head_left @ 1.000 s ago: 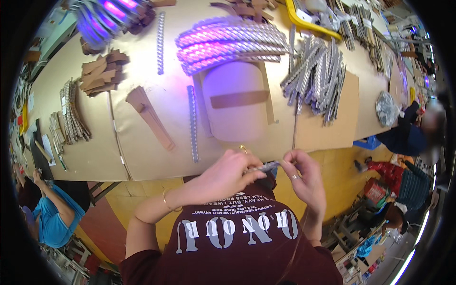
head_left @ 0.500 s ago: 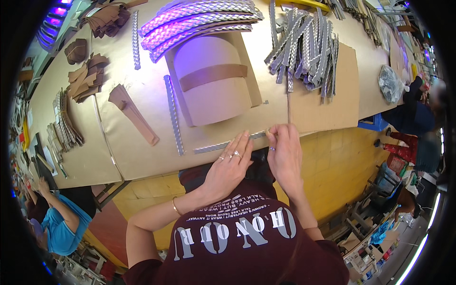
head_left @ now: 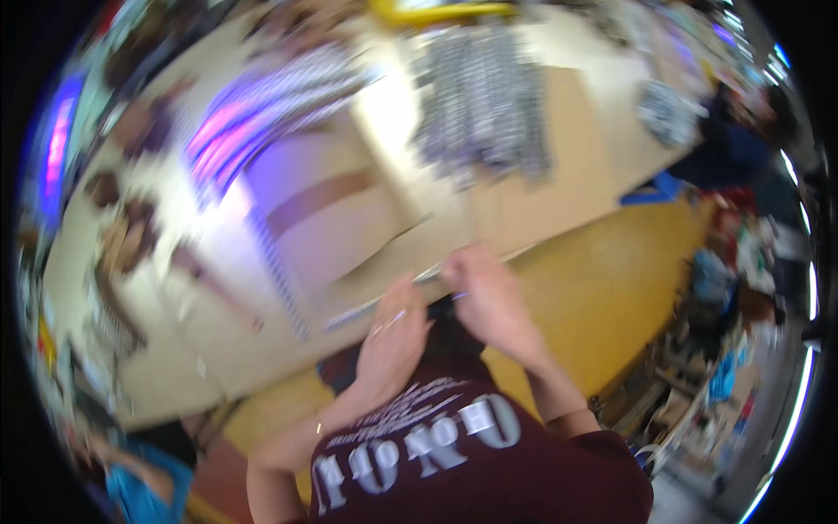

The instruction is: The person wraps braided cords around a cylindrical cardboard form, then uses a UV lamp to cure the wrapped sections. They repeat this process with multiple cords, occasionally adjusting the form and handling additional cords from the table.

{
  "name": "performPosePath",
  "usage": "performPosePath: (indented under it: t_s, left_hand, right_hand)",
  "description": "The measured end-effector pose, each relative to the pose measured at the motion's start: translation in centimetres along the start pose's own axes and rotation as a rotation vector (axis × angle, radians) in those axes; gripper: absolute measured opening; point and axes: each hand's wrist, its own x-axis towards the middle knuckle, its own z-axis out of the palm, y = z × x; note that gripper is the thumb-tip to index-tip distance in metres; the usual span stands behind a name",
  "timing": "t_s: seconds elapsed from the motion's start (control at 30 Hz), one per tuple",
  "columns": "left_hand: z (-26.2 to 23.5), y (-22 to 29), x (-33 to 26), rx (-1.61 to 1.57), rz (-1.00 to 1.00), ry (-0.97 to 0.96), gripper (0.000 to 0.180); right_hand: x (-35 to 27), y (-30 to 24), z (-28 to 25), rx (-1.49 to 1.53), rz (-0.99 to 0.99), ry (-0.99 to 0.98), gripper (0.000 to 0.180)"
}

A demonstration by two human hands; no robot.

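Observation:
A silver braided strip (head_left: 351, 313) lies along the near edge of the table. My left hand (head_left: 394, 339) rests over it with fingers stretched out and flat. At the strip's right end, my right hand (head_left: 489, 301) is closed, thumb and fingers pinched together on it; blur hides the fingertips. Just beyond the hands stands a curved tan cardboard form (head_left: 327, 249) with a brown band (head_left: 319, 203) across it. Another braided strip (head_left: 278, 275) lies left of the form.
Curved braided strips (head_left: 271, 113) lie behind the form. A pile of silver braided strips (head_left: 480, 105) sits on a cardboard sheet (head_left: 567, 166) to the right. Brown strips (head_left: 209, 284) lie at left. A person in blue (head_left: 148, 480) is at lower left.
The view has swung and blurred, so the table appears tilted and shifted left. My hands keep nearly the same places on the braided strip.

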Motion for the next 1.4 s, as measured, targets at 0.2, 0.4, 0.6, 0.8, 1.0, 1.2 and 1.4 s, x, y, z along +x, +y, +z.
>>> performPosePath:
  t_s: [0.2, 0.4, 0.6, 0.8, 1.0, 1.2, 1.4]
  left_hand:
    - [-0.8, -0.3, 1.0, -0.03, 0.02, -0.045, 0.06]
    - [-0.5, -1.4, 1.3, -0.014, 0.115, -0.044, 0.064]
    - [-0.8, -1.0, 1.8, -0.103, 0.086, -0.052, 0.066]
    - [-0.2, -1.0, 1.2, -0.06, 0.044, -0.044, 0.069]
    - [-0.7, -1.0, 1.5, 0.041, 0.083, -0.006, 0.069]
    - [-0.5, -1.0, 1.4, 0.06, 0.08, 0.001, 0.068]
    - [-0.3, -0.8, 1.5, 0.107, 0.052, 0.04, 0.068]
  right_hand:
    - [1.2, 1.3, 0.3, 0.107, -0.103, 0.091, 0.011]
    - [1.3, 2.1, 0.6, 0.234, -0.142, 0.067, 0.008]
    - [1.2, 1.9, 0.2, 0.378, -0.105, -0.023, 0.017]
    - [0.9, 2.1, 0.8, 0.465, -0.073, 0.024, 0.017]
    - [1.4, 1.3, 0.4, 0.537, -0.014, 0.084, 0.018]
    - [1.6, 1.4, 0.8, 0.493, 0.004, 0.083, 0.023]
    - [1.5, 1.4, 1.2, 0.423, -0.043, 0.131, 0.024]
